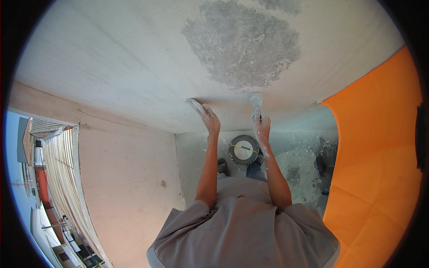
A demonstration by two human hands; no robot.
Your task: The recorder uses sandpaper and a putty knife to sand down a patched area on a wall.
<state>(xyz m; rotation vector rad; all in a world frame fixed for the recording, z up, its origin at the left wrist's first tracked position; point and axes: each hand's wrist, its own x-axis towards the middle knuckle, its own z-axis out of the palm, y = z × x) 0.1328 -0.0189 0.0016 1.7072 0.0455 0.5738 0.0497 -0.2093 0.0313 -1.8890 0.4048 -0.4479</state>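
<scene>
My right hand [262, 123] is closed round the handle of a putty knife [256, 101], whose flat, whitish blade points up at the wall [147, 67]. The blade's tip is at the wall, just below a rough grey patch [243, 44] where the pale coating differs. White residue covers the blade and my fingers. My left hand [209, 118] is raised beside it, fingers stretched out together and pointing to the upper left, dusted white. Its fingertips are at or close to the wall; I cannot tell if they touch. Nothing shows in that hand.
A dark round bucket [243, 149] with white inside and a yellow handle stands on the spattered floor [290, 156] between my arms. An orange sheet [375, 156] hangs at the right. A side wall [129, 174] and an opening to outdoor buildings lie to the left.
</scene>
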